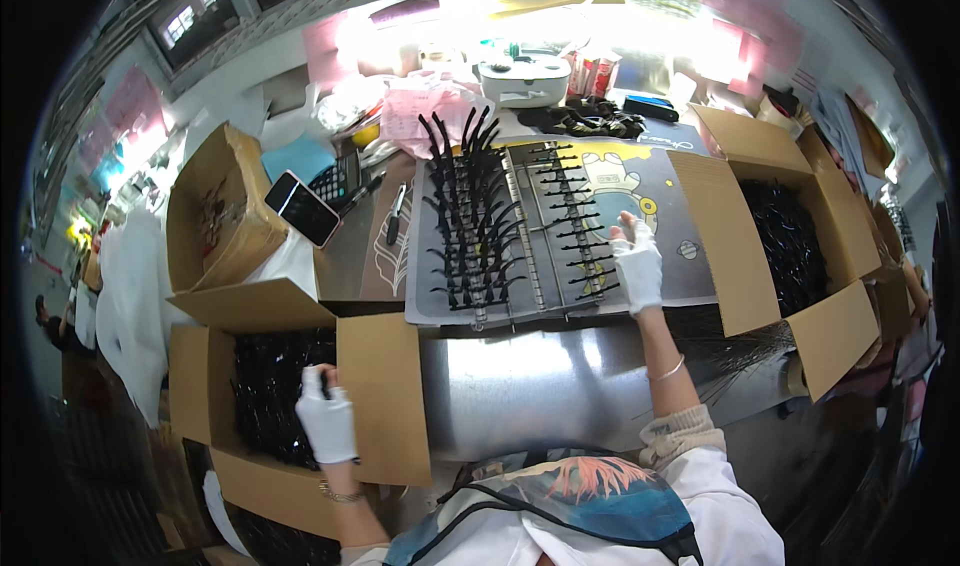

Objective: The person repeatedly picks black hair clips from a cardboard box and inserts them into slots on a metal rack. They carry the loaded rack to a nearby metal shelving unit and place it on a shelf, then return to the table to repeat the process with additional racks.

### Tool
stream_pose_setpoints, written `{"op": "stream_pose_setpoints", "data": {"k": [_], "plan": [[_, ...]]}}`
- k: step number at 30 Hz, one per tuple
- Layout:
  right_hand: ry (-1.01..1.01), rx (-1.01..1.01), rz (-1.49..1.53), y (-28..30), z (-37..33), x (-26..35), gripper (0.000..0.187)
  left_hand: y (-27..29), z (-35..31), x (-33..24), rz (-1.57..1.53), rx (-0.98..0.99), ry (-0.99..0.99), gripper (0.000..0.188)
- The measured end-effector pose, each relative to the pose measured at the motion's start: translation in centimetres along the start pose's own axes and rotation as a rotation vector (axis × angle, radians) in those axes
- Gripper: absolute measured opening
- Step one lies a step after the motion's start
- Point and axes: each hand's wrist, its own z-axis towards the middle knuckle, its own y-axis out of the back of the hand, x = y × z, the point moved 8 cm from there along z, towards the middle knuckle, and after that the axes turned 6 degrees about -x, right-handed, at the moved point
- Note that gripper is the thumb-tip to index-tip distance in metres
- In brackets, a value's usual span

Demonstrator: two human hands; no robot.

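Observation:
My left hand (327,416), in a white fingerless glove, is over the open cardboard box (385,396) at the near left. Glossy black thin pieces (268,391) fill that box. The fingers are curled together; anything in them is too small to make out. My right hand (638,264), gloved alike, is at the right side of a metal rack (532,236) on the grey mat. Its fingertips are bent close together by the short black rods (575,231), with any held thing unclear. Longer curved black pieces (470,216) stick up densely from the rack's left part.
Another open carton (735,251) of black pieces stands at the right. A phone (302,209) leans by a worn box (215,211) and a calculator (335,181). A cutter knife (396,216) lies left of the mat. Thin dark strands (735,356) stick out at the table's right front.

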Motion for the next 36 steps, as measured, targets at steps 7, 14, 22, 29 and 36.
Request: {"op": "stream_pose_setpoints", "data": {"k": [7, 14, 22, 29, 36], "plan": [[0.558, 0.051, 0.161, -2.3, -10.2, 7.4, 0.072, 2.0, 1.3, 10.3, 1.033, 0.127, -0.018, 0.109], [0.381, -0.100, 0.283, -6.8, -10.4, 13.2, 0.107, -12.0, 2.7, -11.3, -0.445, 0.170, -0.552, 0.109], [0.071, -0.043, 0.501, -12.8, -3.7, 13.2, 0.029, -21.2, 8.4, -13.8, -1.045, 0.170, -0.091, 0.043], [0.118, -0.479, 0.468, -11.6, -5.8, 10.9, 0.042, -20.2, 7.6, -15.3, -0.960, 0.208, -0.291, 0.026], [0.008, -0.244, 0.166, -13.4, -4.2, 8.6, 0.029, -20.7, 7.4, -15.4, -0.938, 0.014, -0.216, 0.018]]}}
